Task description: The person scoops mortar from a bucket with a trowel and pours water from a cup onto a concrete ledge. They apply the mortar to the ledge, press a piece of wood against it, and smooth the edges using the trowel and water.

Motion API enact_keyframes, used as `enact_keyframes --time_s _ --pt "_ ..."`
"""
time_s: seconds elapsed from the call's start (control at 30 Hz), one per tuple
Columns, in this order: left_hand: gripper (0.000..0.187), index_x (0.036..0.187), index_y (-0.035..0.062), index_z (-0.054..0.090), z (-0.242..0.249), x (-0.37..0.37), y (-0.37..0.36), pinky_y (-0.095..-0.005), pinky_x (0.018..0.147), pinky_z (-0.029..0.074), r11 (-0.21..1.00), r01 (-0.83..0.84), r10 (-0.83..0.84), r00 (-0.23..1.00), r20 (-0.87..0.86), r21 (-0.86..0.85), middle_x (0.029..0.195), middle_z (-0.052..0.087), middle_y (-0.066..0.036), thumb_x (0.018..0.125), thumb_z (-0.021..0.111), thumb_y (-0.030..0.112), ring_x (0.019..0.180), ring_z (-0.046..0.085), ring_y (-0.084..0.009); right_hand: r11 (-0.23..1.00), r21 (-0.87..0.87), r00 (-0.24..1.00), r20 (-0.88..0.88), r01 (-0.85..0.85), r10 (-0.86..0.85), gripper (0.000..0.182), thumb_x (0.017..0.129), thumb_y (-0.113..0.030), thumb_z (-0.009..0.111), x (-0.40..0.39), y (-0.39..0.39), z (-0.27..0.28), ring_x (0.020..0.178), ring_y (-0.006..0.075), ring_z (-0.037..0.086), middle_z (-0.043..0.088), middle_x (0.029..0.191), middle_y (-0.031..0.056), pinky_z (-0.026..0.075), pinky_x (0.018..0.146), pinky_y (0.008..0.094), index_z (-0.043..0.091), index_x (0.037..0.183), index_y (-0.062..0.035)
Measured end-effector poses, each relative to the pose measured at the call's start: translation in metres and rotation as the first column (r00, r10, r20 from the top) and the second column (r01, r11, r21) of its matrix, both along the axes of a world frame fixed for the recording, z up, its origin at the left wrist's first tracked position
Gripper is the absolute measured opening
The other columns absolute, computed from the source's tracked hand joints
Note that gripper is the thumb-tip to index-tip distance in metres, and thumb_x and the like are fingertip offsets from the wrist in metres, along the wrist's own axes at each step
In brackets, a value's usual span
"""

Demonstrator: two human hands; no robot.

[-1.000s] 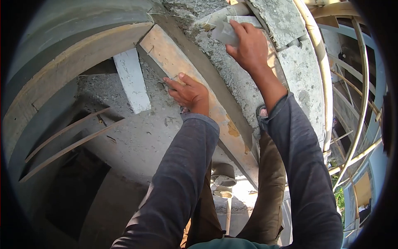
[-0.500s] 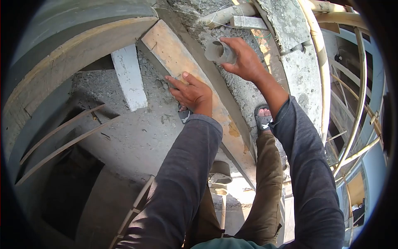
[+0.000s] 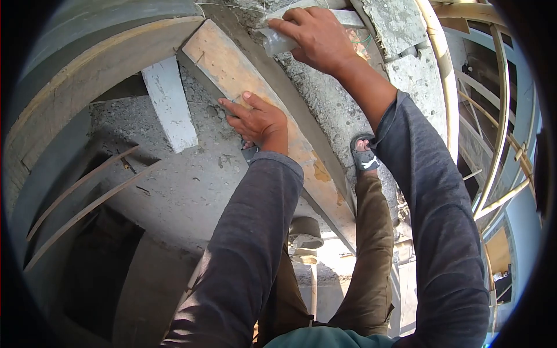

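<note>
My right hand (image 3: pixel 316 40) grips a short grey cylinder (image 3: pixel 278 42), hollow and cup-like. My fingers and palm cover much of it, and its open mouth can hardly be seen now. It is above the wet-looking cement strip along the far right side of a wooden plank (image 3: pixel 232 64). My left hand (image 3: pixel 261 120) rests on the plank's left edge. The thumb lies on the upper face, while the other fingers stretch out past the edge, apart from the thumb.
A white board (image 3: pixel 170 104) leans left of the plank over rough concrete. Bamboo poles (image 3: pixel 444 87) curve along the right. Thin wooden strips (image 3: pixel 93 211) cross at lower left. A dark bucket (image 3: pixel 306 229) lies below, near my legs. My sandalled foot (image 3: pixel 364 153) stands on the concrete.
My right hand has moved up and left with the grey cylinder, turning so that its mouth is mostly hidden. The left hand stays on the plank; the whole view has shifted slightly.
</note>
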State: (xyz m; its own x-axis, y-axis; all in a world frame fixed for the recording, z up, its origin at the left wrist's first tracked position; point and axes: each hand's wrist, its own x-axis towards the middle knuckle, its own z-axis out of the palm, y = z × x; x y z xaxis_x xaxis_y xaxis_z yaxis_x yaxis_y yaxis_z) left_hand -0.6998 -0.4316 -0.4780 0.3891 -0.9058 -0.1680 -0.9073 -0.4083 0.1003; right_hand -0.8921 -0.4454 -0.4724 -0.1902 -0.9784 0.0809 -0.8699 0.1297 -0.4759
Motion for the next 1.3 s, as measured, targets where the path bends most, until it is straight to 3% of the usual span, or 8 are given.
enact_keyframes --time_s 0.2,0.4,0.53,0.67,0.83,1.07,1.27,1.3 --pt "0.073 0.156 0.0128 0.024 0.004 -0.002 -0.001 -0.0523 0.097 0.042 0.999 -0.024 0.023 1.0 0.016 0.048 0.129 0.048 -0.023 0.099 0.029 0.059 0.116 0.052 -0.0417 0.961 0.084 0.935 0.267 -0.262 0.232 0.072 0.063 -0.007 0.081 0.011 0.087 0.013 0.114 0.0264 0.057 0.06 0.121 0.0043 0.044 0.099 0.0396 0.059 0.13 -0.0225" --pt "0.074 0.158 0.0166 0.019 0.01 -0.007 -0.003 -0.0581 0.105 0.034 0.989 -0.093 0.1 0.994 -0.05 0.118 0.142 0.04 -0.021 0.099 0.028 0.061 0.128 0.044 -0.0407 0.889 0.399 0.821 0.569 -0.223 -0.049 0.076 0.062 -0.013 0.082 0.027 0.241 0.01 0.109 0.0331 0.059 0.06 0.118 0.0113 0.048 0.094 0.0415 0.056 0.134 -0.0144" --pt "0.074 0.158 0.0167 0.02 0.003 -0.003 -0.002 -0.0575 0.103 0.035 0.995 -0.063 0.068 0.996 -0.05 0.08 0.139 0.041 -0.022 0.099 0.028 0.062 0.126 0.045 -0.041 0.876 0.477 0.846 0.495 -0.076 -0.196 0.076 0.064 -0.016 0.08 0.017 0.265 0.012 0.109 0.0351 0.058 0.059 0.118 0.0138 0.047 0.093 0.043 0.055 0.135 -0.0116" --pt "0.074 0.157 0.0156 0.022 -0.001 -0.003 -0.001 -0.0568 0.101 0.037 0.997 -0.059 0.06 0.997 -0.04 0.039 0.134 0.044 -0.022 0.099 0.029 0.061 0.122 0.049 -0.0415 0.934 0.292 0.96 0.125 0.205 -0.25 0.069 0.062 -0.018 0.083 -0.002 0.21 0.013 0.095 0.0307 0.061 0.061 0.111 0.0088 0.049 0.083 0.0424 0.061 0.128 -0.0147" --pt "0.073 0.156 0.016 0.025 -0.006 0.0 0.0 -0.0561 0.101 0.037 0.999 -0.047 0.047 0.998 -0.029 -0.012 0.132 0.047 -0.023 0.098 0.03 0.06 0.12 0.051 -0.041 0.988 0.151 0.999 0.047 0.016 -0.023 0.068 0.067 -0.012 0.077 0.017 0.142 0.014 0.102 0.0258 0.058 0.061 0.113 0.0049 0.045 0.089 0.0391 0.059 0.132 -0.0212" --pt "0.075 0.157 0.016 0.024 -0.007 -0.001 0.0 -0.0581 0.102 0.035 0.998 -0.06 0.06 0.998 -0.02 -0.018 0.133 0.046 -0.024 0.097 0.028 0.062 0.121 0.051 -0.042 0.886 0.342 0.934 0.278 -0.315 0.225 0.064 0.067 -0.013 0.077 0.059 0.232 0.048 0.104 0.0241 0.056 0.06 0.114 0.0043 0.043 0.094 0.0364 0.062 0.129 -0.0209" --pt "0.074 0.157 0.0165 0.021 0.003 -0.005 0.0 -0.0595 0.104 0.033 0.999 -0.051 0.051 0.998 -0.042 0.012 0.134 0.045 -0.025 0.098 0.029 0.06 0.121 0.051 -0.0429 0.881 0.465 0.782 0.516 0.087 -0.349 0.071 0.067 -0.016 0.081 0.067 0.32 0.058 0.12 0.0297 0.055 0.06 0.123 0.0122 0.043 0.103 0.04 0.054 0.133 -0.0117" --pt "0.074 0.158 0.0168 0.02 0.005 -0.006 0.001 -0.0596 0.105 0.032 0.998 -0.054 0.055 0.998 -0.044 0.02 0.135 0.045 -0.025 0.098 0.029 0.06 0.122 0.051 -0.0429 0.814 0.545 0.547 0.627 0.202 -0.555 0.072 0.069 -0.013 0.081 0.065 0.323 0.064 0.121 0.0284 0.055 0.059 0.125 0.0131 0.043 0.104 0.0388 0.05 0.135 -0.0082"
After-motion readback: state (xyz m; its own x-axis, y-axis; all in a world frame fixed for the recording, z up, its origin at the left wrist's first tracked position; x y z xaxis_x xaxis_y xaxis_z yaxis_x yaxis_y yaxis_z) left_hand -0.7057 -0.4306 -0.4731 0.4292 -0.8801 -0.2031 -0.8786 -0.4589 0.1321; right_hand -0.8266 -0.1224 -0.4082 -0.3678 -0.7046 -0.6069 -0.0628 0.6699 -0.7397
